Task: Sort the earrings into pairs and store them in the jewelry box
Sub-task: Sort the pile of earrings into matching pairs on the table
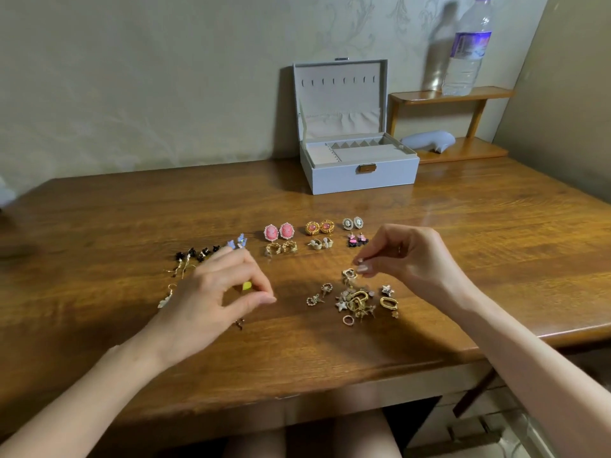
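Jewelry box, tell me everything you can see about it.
The jewelry box is a pale grey-blue rectangular case standing open at the far side of the wooden table. Its lid stands upright, lined in beige with a row of hooks and a gathered pocket. The beige tray inside has small slots and larger sections, seemingly empty. A brass-coloured latch sits on the front. Nothing but the table touches it.

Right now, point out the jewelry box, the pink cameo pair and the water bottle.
jewelry box [337,178], head view, front wall.
pink cameo pair [271,232], head view, left earring's pink face.
water bottle [469,44], head view, purple label.
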Action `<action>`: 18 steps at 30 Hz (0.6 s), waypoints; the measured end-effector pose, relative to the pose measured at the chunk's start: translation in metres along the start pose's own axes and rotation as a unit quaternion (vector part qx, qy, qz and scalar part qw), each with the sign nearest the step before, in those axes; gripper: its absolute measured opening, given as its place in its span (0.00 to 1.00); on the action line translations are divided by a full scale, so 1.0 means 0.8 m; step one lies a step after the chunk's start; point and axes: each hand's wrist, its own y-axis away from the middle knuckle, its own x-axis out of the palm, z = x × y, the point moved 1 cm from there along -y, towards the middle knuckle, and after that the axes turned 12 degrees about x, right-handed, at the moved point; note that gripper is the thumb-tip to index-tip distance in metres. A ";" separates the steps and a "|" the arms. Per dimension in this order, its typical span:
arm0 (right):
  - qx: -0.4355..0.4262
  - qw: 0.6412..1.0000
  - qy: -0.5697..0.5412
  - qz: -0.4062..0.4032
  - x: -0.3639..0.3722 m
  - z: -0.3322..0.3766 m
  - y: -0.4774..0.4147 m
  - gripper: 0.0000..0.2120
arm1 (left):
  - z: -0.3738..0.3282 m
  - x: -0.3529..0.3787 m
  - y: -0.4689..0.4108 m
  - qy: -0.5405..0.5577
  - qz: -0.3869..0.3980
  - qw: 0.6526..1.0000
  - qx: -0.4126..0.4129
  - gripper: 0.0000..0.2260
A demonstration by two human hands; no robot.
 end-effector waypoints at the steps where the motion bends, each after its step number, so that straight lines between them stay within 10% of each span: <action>1: -0.003 1.000 0.004 0.005 0.008 0.005 0.000 0.06 | 0.004 -0.007 0.009 -0.004 -0.001 1.000 -0.012 0.12; 18: -0.068 0.954 0.247 0.153 0.176 0.101 -0.080 0.08 | 0.084 -0.090 0.074 0.018 -0.014 0.968 -0.248 0.04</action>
